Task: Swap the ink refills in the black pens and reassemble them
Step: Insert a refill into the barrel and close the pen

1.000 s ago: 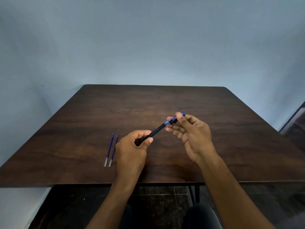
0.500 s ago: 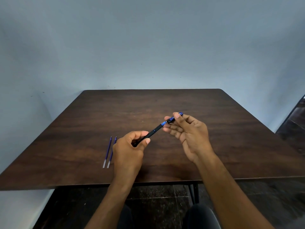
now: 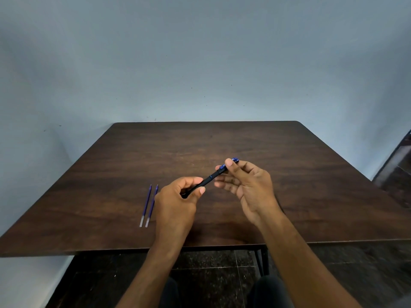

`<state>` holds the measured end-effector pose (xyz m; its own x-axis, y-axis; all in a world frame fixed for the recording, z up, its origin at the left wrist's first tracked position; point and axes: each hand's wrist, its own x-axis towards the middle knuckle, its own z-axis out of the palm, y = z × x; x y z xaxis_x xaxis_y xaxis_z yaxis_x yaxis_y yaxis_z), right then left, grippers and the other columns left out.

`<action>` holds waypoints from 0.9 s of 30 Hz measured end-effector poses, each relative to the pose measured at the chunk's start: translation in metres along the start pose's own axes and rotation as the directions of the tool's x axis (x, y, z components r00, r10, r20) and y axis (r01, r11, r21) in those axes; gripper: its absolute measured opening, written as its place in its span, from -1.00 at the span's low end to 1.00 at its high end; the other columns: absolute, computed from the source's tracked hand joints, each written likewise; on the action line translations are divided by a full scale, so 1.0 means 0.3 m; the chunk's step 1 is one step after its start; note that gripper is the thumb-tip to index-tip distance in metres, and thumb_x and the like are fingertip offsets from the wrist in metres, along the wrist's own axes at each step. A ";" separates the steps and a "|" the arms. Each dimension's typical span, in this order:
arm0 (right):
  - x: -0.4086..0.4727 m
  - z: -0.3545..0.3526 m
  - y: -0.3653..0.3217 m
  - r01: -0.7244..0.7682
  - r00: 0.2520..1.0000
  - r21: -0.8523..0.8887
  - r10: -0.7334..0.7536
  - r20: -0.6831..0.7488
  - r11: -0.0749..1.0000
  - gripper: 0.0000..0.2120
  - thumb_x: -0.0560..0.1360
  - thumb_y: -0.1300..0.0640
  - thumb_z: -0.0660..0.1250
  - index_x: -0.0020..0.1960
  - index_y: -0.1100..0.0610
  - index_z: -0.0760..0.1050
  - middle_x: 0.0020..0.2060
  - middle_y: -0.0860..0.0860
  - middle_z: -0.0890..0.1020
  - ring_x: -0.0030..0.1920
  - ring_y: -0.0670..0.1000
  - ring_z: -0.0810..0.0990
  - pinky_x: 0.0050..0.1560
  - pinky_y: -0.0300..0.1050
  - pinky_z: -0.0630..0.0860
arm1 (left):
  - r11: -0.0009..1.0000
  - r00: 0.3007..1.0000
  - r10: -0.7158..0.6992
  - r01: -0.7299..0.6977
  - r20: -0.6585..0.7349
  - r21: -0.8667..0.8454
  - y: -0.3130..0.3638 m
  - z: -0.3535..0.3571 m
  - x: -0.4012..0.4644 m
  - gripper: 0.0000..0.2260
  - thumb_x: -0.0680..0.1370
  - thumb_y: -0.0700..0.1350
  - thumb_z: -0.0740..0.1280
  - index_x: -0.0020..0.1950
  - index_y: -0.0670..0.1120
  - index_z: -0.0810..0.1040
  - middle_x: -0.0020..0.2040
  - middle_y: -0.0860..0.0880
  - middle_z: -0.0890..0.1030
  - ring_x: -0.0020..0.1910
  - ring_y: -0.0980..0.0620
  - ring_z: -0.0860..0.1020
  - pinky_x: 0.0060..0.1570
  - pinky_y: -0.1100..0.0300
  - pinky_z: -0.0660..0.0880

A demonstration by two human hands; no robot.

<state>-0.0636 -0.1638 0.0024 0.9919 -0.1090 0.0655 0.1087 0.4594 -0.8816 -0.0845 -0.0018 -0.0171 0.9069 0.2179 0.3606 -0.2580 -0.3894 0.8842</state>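
A black pen (image 3: 209, 179) with blue trim at its far end is held in the air above the dark wooden table (image 3: 311, 196). My left hand (image 3: 178, 201) grips its near end between thumb and curled fingers. My right hand (image 3: 246, 183) pinches the blue-clipped far end with thumb and forefinger, its other fingers spread below the barrel. Two thin blue ink refills (image 3: 148, 205) lie side by side on the table just left of my left hand, their pale ends toward me.
A plain pale blue wall (image 3: 200, 63) stands behind the table. Dark tiled floor (image 3: 211, 270) and a table leg (image 3: 263, 263) show below the near edge. A dark doorway or furniture edge (image 3: 398, 161) sits at the far right.
Both hands and the pen stay in nearly the same pose. The view has tilted up a little, so the table sits lower in the frame.
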 end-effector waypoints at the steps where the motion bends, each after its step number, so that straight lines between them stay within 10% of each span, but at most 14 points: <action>1: 0.001 0.002 0.005 0.001 1.000 -0.006 -0.002 -0.005 1.000 -0.80 0.44 0.16 0.53 -0.07 0.28 0.63 -0.14 0.22 0.75 -0.19 0.15 0.73 -0.17 0.00 0.70 | 1.000 1.000 0.004 -0.004 0.001 0.003 0.000 0.001 0.000 -0.79 0.46 -0.16 0.54 0.00 0.12 0.71 -0.15 0.26 0.68 -0.09 0.40 0.60 -0.08 0.58 0.43; 27: -0.005 0.018 0.059 0.004 0.993 -0.141 -0.021 -0.116 0.990 -0.85 0.44 0.15 0.57 -0.18 0.25 0.73 -0.34 0.18 0.69 -0.38 0.06 0.64 -0.28 -0.12 0.62 | 0.999 0.997 0.039 -0.040 -0.061 -0.025 0.032 0.082 -0.041 -0.78 0.47 -0.20 0.53 0.07 0.01 0.71 -0.19 0.32 0.61 -0.07 0.49 0.57 -0.09 0.61 0.41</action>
<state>-0.0628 -0.1506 -0.0108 0.9750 -0.2201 0.0294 0.1028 0.3303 -0.9383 -0.0901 -0.0301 -0.0204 0.8744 0.2565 0.4120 -0.3026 -0.3754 0.8761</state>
